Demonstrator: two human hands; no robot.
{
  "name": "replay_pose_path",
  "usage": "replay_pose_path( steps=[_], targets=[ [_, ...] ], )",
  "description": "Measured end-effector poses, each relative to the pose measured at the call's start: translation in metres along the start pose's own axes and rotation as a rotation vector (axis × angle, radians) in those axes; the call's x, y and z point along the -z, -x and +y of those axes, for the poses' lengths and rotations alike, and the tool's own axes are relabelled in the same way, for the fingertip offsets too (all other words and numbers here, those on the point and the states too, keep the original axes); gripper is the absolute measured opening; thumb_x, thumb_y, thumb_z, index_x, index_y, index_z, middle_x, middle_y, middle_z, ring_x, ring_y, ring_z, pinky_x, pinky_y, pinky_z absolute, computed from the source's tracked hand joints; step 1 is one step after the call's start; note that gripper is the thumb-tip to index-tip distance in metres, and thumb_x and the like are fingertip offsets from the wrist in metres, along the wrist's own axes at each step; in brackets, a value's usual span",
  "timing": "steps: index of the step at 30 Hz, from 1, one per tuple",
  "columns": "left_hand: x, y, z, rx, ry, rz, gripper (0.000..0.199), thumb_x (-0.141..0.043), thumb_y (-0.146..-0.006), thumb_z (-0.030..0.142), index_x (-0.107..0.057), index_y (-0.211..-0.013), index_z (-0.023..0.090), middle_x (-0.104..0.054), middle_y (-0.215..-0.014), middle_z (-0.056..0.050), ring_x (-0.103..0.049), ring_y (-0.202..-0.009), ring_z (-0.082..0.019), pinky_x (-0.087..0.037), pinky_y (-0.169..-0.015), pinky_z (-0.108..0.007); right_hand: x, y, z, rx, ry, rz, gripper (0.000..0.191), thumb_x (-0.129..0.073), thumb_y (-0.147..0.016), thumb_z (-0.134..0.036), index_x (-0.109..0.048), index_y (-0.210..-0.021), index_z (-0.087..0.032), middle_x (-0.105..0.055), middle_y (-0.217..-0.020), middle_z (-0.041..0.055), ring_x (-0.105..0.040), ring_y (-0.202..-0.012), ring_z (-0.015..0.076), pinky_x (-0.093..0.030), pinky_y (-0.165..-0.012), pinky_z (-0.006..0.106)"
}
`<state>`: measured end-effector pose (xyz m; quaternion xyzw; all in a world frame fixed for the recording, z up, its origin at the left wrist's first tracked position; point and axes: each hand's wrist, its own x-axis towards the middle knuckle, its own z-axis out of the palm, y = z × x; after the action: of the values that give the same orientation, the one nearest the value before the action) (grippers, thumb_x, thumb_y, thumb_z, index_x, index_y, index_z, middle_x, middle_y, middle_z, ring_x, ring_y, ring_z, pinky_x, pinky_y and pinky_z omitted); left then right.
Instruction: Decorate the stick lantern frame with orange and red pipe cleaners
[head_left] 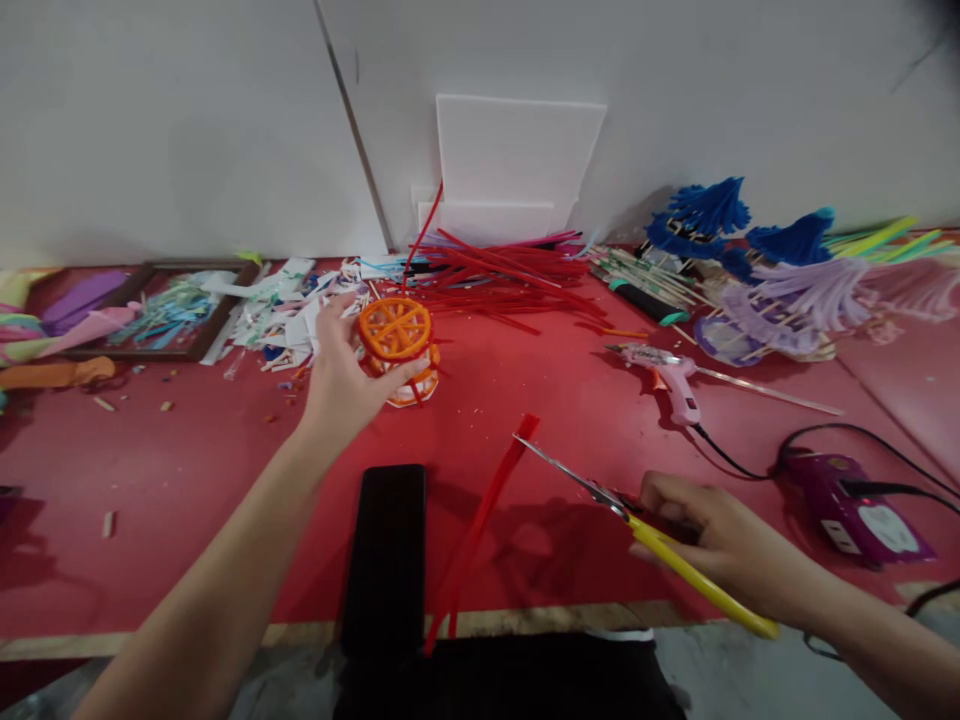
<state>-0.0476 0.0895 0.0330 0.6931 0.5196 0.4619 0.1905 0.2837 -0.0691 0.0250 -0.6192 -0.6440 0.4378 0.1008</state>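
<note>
My left hand (341, 375) is closed round the side of a small orange craft piece (397, 328), its round top divided by spokes like a citrus slice. Below that top are white and orange parts, and a red pipe cleaner stands up behind it. In my right hand (709, 530) is a pair of scissors (600, 490) with yellow handles, its tip pointing left. Near the tip, a few red pipe cleaners (487, 500) run down past the table's front edge. A black phone (386, 550) lies to their left.
Red pipe cleaners (502, 275) are heaped at the back, before white boards (517, 150). A pink glue gun (671, 380) lies right, its cord near a purple power box (851, 510). Blue fringed pieces (705, 215) stand back right; paper scraps (292, 315) and a framed tray (214, 335) sit left.
</note>
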Motion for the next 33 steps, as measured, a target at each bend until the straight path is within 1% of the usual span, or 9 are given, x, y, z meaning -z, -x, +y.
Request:
replay_pose_path(
  steps=[7, 13, 16, 19, 20, 22, 25, 28, 33],
  targets=[
    [0.016, 0.012, -0.013, 0.114, 0.128, -0.016, 0.082, -0.083, -0.060, 0.031, -0.035, -0.126, 0.024, -0.055, -0.121, -0.009, -0.059, -0.115, -0.030, -0.049, -0.099, -0.053, -0.001, -0.004, -0.006, -0.022, 0.002, -0.057, 0.043, -0.057, -0.078, -0.056, -0.034, -0.066, -0.022, -0.031, -0.059, -0.0062, -0.028, -0.056, 0.0095, -0.023, -0.050, 0.023],
    [0.022, 0.000, -0.029, 0.019, 0.153, -0.015, 0.094, -0.083, -0.061, 0.043, -0.025, -0.133, 0.028, -0.049, -0.129, -0.009, -0.052, -0.121, -0.030, -0.045, -0.101, -0.054, -0.003, -0.005, -0.010, -0.034, 0.016, -0.047, 0.042, -0.056, -0.080, -0.056, -0.034, -0.067, -0.022, -0.030, -0.061, -0.0059, -0.029, -0.058, 0.0102, -0.024, -0.051, 0.023],
    [0.022, 0.006, -0.020, -0.079, -0.045, 0.153, 0.099, -0.085, -0.053, 0.052, -0.029, -0.131, 0.027, -0.037, -0.141, -0.009, -0.034, -0.133, -0.037, -0.034, -0.107, -0.056, -0.004, -0.006, -0.010, -0.047, 0.019, -0.025, 0.042, -0.055, -0.080, -0.056, -0.034, -0.067, -0.022, -0.031, -0.061, -0.0054, -0.030, -0.058, 0.0106, -0.025, -0.051, 0.023],
    [0.011, 0.032, 0.013, -0.019, -0.027, 0.410, 0.063, -0.074, -0.069, 0.050, -0.043, -0.117, 0.022, -0.046, -0.126, -0.009, -0.050, -0.113, -0.029, -0.043, -0.094, -0.047, -0.003, -0.008, -0.012, -0.057, 0.054, -0.004, 0.042, -0.053, -0.081, -0.058, -0.034, -0.066, -0.022, -0.033, -0.060, -0.0049, -0.030, -0.057, 0.0107, -0.025, -0.051, 0.024],
    [0.004, 0.042, 0.026, 0.064, 0.064, 0.379, 0.045, -0.067, -0.077, 0.047, -0.048, -0.108, 0.022, -0.052, -0.113, -0.007, -0.055, -0.102, -0.024, -0.047, -0.087, -0.042, -0.003, -0.009, -0.012, -0.056, 0.067, -0.001, 0.043, -0.053, -0.081, -0.058, -0.034, -0.065, -0.022, -0.032, -0.060, -0.0051, -0.029, -0.057, 0.0105, -0.024, -0.051, 0.024],
    [-0.010, 0.062, 0.050, 0.256, 0.208, -0.003, 0.022, -0.060, -0.084, 0.039, -0.055, -0.092, 0.019, -0.061, -0.088, -0.004, -0.061, -0.081, -0.018, -0.050, -0.074, -0.035, -0.002, -0.011, -0.014, -0.045, 0.081, -0.006, 0.044, -0.054, -0.080, -0.058, -0.033, -0.065, -0.022, -0.032, -0.059, -0.0055, -0.029, -0.056, 0.0102, -0.024, -0.050, 0.023],
    [-0.026, 0.079, 0.071, 0.572, 0.424, -0.473, 0.024, -0.059, -0.084, 0.034, -0.056, -0.099, 0.017, -0.066, -0.088, -0.005, -0.066, -0.076, -0.017, -0.051, -0.068, -0.030, -0.003, -0.012, -0.017, -0.021, 0.087, -0.006, 0.042, -0.055, -0.080, -0.057, -0.036, -0.066, -0.022, -0.032, -0.058, -0.0060, -0.030, -0.055, 0.0097, -0.024, -0.050, 0.023],
    [-0.033, 0.081, 0.074, 0.807, 0.605, -0.581, 0.023, -0.054, -0.088, 0.038, -0.052, -0.098, 0.017, -0.066, -0.095, -0.005, -0.066, -0.063, -0.012, -0.051, -0.063, -0.028, -0.005, -0.011, -0.018, 0.001, 0.114, 0.014, 0.040, -0.055, -0.081, -0.055, -0.038, -0.068, -0.022, -0.034, -0.057, -0.0060, -0.030, -0.054, 0.0096, -0.023, -0.049, 0.023],
    [-0.039, 0.080, 0.069, 0.954, 0.765, -0.574, 0.018, -0.044, -0.092, 0.032, -0.044, -0.079, 0.019, -0.053, -0.060, 0.007, -0.036, -0.034, -0.001, -0.036, -0.043, -0.019, -0.008, -0.010, -0.020, -0.018, 0.117, -0.003, 0.036, -0.052, -0.083, -0.054, -0.040, -0.071, -0.022, -0.039, -0.058, -0.0051, -0.033, -0.055, 0.0104, -0.023, -0.049, 0.023]
  ],
)
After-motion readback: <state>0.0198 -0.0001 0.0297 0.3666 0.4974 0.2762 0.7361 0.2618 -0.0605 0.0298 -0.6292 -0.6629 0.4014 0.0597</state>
